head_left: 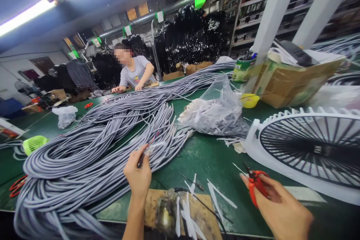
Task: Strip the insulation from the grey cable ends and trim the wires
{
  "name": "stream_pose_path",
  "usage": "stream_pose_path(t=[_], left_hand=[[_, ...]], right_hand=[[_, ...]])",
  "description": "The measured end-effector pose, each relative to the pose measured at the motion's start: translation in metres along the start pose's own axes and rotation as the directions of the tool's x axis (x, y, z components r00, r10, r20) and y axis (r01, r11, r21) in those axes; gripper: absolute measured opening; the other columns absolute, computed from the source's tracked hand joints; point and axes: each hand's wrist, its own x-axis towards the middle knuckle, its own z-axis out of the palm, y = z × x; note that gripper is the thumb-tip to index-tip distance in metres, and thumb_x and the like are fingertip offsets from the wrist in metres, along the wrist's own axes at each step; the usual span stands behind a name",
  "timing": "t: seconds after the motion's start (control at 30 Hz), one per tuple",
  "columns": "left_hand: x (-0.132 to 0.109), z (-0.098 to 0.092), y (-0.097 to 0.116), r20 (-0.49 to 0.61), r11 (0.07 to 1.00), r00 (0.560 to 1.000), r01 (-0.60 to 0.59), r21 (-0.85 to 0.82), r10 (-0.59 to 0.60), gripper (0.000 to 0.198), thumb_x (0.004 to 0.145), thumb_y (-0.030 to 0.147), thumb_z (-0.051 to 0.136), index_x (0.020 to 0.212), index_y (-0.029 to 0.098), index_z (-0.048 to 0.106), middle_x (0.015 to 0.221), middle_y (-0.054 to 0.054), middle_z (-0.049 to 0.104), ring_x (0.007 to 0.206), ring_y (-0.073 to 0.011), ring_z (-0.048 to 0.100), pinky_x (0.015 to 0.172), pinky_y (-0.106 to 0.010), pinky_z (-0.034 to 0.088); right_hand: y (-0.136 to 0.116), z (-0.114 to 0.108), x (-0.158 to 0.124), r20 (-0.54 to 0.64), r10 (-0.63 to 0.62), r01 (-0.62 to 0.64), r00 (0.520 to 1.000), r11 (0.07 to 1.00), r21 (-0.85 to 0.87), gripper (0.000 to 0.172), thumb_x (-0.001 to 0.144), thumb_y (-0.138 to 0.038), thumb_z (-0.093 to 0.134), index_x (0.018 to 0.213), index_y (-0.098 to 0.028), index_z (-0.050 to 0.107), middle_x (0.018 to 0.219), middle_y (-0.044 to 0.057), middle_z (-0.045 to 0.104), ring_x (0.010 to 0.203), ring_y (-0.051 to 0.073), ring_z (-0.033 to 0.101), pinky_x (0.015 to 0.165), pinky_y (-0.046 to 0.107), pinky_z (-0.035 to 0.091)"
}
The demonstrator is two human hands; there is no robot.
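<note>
My left hand (pixel 138 174) is closed in a pinch on the end of one grey cable (pixel 149 149), where thin coloured wires stick out. That cable belongs to a big heap of grey cables (pixel 92 146) spread over the green table (pixel 208 153). My right hand (pixel 277 204) is closed round red-handled snips (pixel 254 182), held low at the right above the table. White strips of cut sheath (pixel 216 193) lie between my two hands.
A clear bag of offcuts (pixel 216 112) sits mid-table. A white fan (pixel 306 146) lies at the right, behind it a cardboard box (pixel 292 78) and a yellow bowl (pixel 249 100). A person in a grey shirt (pixel 135 73) works across the table. Red scissors (pixel 17 185) lie far left.
</note>
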Motion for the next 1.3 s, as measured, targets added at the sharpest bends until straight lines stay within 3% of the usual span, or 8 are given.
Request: stream_pose_path(t=[0.17, 0.37, 0.57, 0.73, 0.83, 0.93, 1.2, 1.3], left_hand=[[0.022, 0.018, 0.02, -0.016, 0.987, 1.0, 0.012, -0.158, -0.015, 0.018, 0.081, 0.021, 0.053, 0.091, 0.016, 0.067, 0.075, -0.004, 0.065, 0.064, -0.0137, 0.057, 0.06, -0.023, 0.045], [-0.002, 0.052, 0.028, 0.184, 0.946, 0.971, 0.198, -0.257, -0.154, 0.013, 0.076, 0.021, 0.057, 0.081, 0.016, 0.068, 0.073, -0.004, 0.065, 0.063, -0.0139, 0.057, 0.058, -0.022, 0.044], [-0.015, 0.054, 0.023, 0.295, 0.843, 0.902, 0.409, -0.351, -0.315, 0.018, 0.075, 0.031, 0.06, 0.071, 0.016, 0.068, 0.068, -0.003, 0.063, 0.063, -0.0142, 0.055, 0.055, -0.022, 0.039], [-0.016, 0.058, 0.021, 0.488, 0.559, 0.754, 0.655, -0.509, -0.439, 0.045, 0.072, 0.055, 0.058, 0.058, 0.013, 0.06, 0.047, 0.003, 0.044, 0.045, -0.0078, 0.039, 0.043, -0.019, 0.029], [-0.014, 0.061, 0.022, 0.568, 0.358, 0.656, 0.751, -0.554, -0.498, 0.055, 0.06, 0.066, 0.062, 0.06, 0.012, 0.057, 0.046, 0.005, 0.041, 0.037, -0.0034, 0.028, 0.036, -0.017, 0.019], [-0.012, 0.06, 0.023, 0.603, 0.224, 0.592, 0.787, -0.574, -0.535, 0.058, 0.053, 0.067, 0.066, 0.064, 0.011, 0.056, 0.047, 0.004, 0.046, 0.035, -0.0014, 0.028, 0.033, -0.015, 0.016], [-0.007, 0.059, 0.028, 0.664, 0.092, 0.504, 0.829, -0.552, -0.552, 0.06, 0.042, 0.067, 0.072, 0.055, 0.013, 0.048, 0.043, 0.004, 0.047, 0.031, 0.0001, 0.029, 0.031, -0.012, 0.014], [-0.007, 0.059, 0.028, 0.676, 0.043, 0.478, 0.832, -0.553, -0.562, 0.059, 0.042, 0.065, 0.073, 0.056, 0.013, 0.048, 0.044, 0.004, 0.048, 0.031, -0.0004, 0.031, 0.031, -0.012, 0.014]], right_hand=[[-0.033, 0.022, -0.003, 0.088, -0.027, 0.003, 0.996, 0.967, 0.255, 0.034, 0.057, -0.046, 0.072, 0.069, -0.018, 0.059, 0.063, 0.003, 0.061, 0.053, 0.015, 0.057, 0.056, 0.029, 0.052], [-0.074, 0.058, 0.004, 0.144, -0.207, 0.137, 0.968, 0.911, 0.389, 0.03, 0.062, -0.043, 0.071, 0.07, -0.018, 0.055, 0.063, 0.0, 0.056, 0.053, 0.013, 0.052, 0.05, 0.025, 0.049], [-0.08, 0.085, 0.003, 0.225, -0.271, 0.158, 0.936, 0.893, 0.421, 0.029, 0.066, -0.045, 0.068, 0.074, -0.02, 0.054, 0.064, -0.001, 0.053, 0.055, 0.012, 0.049, 0.05, 0.023, 0.045], [-0.068, 0.086, -0.004, 0.352, -0.265, 0.157, 0.898, 0.938, 0.308, 0.033, 0.071, -0.049, 0.062, 0.084, -0.019, 0.058, 0.067, 0.0, 0.055, 0.055, 0.013, 0.051, 0.051, 0.023, 0.045], [-0.064, 0.088, -0.005, 0.367, -0.312, 0.254, 0.876, 0.947, 0.198, 0.03, 0.074, -0.049, 0.058, 0.069, -0.02, 0.053, 0.06, -0.001, 0.05, 0.051, 0.012, 0.048, 0.049, 0.022, 0.041], [-0.064, 0.091, -0.005, 0.358, -0.406, 0.392, 0.841, 0.913, 0.114, 0.033, 0.077, -0.047, 0.056, 0.06, -0.021, 0.046, 0.055, -0.003, 0.044, 0.046, 0.01, 0.042, 0.045, 0.022, 0.037], [-0.065, 0.095, -0.009, 0.308, -0.664, 0.676, 0.681, 0.732, 0.084, 0.014, 0.082, -0.032, 0.048, 0.075, -0.02, 0.05, 0.067, 0.002, 0.053, 0.061, 0.015, 0.053, 0.053, 0.024, 0.042], [-0.059, 0.095, -0.008, 0.305, -0.655, 0.686, 0.691, 0.728, 0.011, 0.013, 0.082, -0.03, 0.047, 0.074, -0.021, 0.05, 0.068, 0.002, 0.053, 0.062, 0.015, 0.052, 0.053, 0.025, 0.041]])
